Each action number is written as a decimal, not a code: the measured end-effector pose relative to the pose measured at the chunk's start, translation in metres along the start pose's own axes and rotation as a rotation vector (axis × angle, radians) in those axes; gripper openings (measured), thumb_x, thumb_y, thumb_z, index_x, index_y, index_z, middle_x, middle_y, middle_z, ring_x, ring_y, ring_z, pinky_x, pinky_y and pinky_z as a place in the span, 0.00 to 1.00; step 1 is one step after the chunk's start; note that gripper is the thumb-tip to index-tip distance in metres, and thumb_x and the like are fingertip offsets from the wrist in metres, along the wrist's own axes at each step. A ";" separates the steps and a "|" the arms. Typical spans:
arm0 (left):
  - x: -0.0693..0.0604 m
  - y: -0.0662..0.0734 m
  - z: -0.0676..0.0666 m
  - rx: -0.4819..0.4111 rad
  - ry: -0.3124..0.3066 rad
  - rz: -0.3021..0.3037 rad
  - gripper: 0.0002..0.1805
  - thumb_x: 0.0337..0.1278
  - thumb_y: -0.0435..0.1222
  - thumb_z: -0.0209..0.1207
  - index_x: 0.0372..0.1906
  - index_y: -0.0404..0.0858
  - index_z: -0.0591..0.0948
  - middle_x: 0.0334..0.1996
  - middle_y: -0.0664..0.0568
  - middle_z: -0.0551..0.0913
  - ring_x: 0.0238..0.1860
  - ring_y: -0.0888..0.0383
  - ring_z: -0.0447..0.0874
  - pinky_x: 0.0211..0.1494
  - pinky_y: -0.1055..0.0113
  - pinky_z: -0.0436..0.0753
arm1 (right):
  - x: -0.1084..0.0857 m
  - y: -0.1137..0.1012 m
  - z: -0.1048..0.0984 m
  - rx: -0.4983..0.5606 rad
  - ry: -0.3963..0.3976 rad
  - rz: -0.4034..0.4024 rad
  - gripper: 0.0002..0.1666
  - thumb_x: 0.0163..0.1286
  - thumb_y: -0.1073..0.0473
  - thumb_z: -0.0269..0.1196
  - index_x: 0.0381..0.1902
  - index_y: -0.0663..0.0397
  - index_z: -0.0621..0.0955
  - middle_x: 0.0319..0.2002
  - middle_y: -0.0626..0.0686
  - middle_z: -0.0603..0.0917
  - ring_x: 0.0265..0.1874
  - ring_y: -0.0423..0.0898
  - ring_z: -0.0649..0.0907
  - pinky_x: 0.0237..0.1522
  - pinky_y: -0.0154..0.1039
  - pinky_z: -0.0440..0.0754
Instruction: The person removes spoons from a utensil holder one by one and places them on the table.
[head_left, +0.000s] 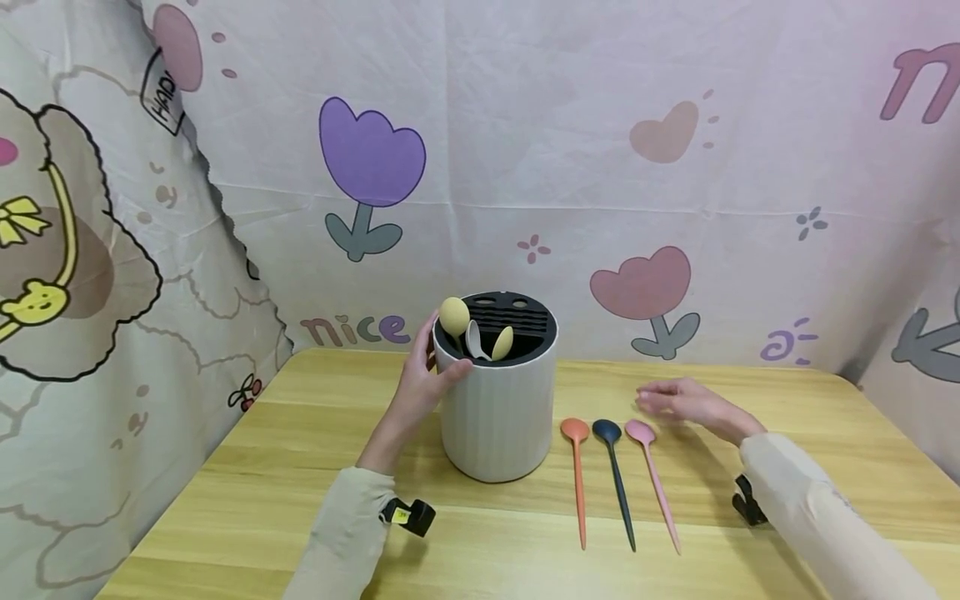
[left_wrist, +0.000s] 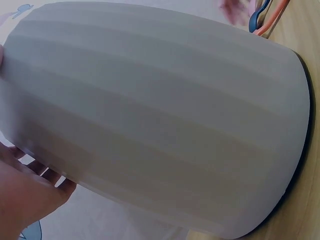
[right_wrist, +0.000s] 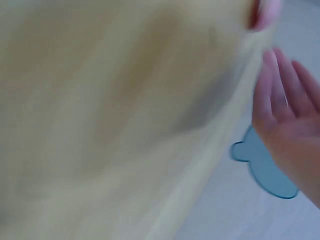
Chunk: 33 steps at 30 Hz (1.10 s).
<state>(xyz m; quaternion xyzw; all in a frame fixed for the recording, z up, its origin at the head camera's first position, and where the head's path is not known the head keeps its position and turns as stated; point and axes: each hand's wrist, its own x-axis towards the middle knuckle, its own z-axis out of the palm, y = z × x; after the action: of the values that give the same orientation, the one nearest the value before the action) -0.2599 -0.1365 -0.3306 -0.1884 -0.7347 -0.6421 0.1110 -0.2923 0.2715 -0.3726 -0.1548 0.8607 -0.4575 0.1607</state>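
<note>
A white ribbed utensil holder (head_left: 497, 425) with a black slotted top (head_left: 510, 321) stands upright on the table. My left hand (head_left: 422, 379) holds its upper left side, thumb at the front rim and fingers around the back. In the left wrist view the holder's ribbed wall (left_wrist: 160, 115) fills most of the picture. Inside the holder's front opening are a round yellow spoon (head_left: 453, 316), a pale grey spoon (head_left: 476, 340) and a smaller yellow spoon (head_left: 502, 343). My right hand (head_left: 693, 404) holds nothing, its fingers extended just beyond the pink spoon's (head_left: 641, 432) bowl.
Between holder and right hand lie an orange spoon (head_left: 576, 431), a dark blue spoon (head_left: 607, 432) and the pink one, side by side, handles toward me. The wooden table (head_left: 300, 475) ends at a printed cloth backdrop (head_left: 495, 150). Each sleeve carries a black wrist camera (head_left: 412, 517).
</note>
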 end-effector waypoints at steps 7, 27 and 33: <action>0.000 0.001 0.001 0.000 -0.006 -0.005 0.66 0.35 0.71 0.64 0.77 0.42 0.49 0.75 0.45 0.50 0.73 0.42 0.47 0.72 0.42 0.50 | 0.007 -0.029 -0.004 0.031 0.175 -0.053 0.28 0.76 0.59 0.52 0.64 0.77 0.67 0.60 0.72 0.72 0.59 0.64 0.73 0.58 0.54 0.73; 0.000 0.000 0.000 -0.009 0.000 -0.013 0.67 0.33 0.72 0.64 0.77 0.43 0.49 0.74 0.45 0.51 0.73 0.42 0.49 0.71 0.42 0.52 | -0.002 -0.143 0.034 0.009 0.336 -0.253 0.23 0.69 0.55 0.62 0.59 0.61 0.78 0.55 0.58 0.81 0.53 0.50 0.79 0.51 0.37 0.76; 0.000 -0.001 0.000 -0.026 0.002 -0.005 0.68 0.33 0.72 0.65 0.77 0.42 0.50 0.74 0.44 0.52 0.72 0.42 0.49 0.71 0.41 0.51 | -0.001 -0.170 0.038 0.028 0.310 -0.282 0.24 0.67 0.56 0.65 0.60 0.57 0.78 0.57 0.54 0.80 0.56 0.48 0.77 0.55 0.46 0.74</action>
<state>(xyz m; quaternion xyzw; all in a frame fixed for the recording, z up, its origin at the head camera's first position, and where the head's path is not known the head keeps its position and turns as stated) -0.2604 -0.1367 -0.3313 -0.1875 -0.7267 -0.6520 0.1076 -0.2549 0.1526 -0.2501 -0.1995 0.8384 -0.5059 -0.0370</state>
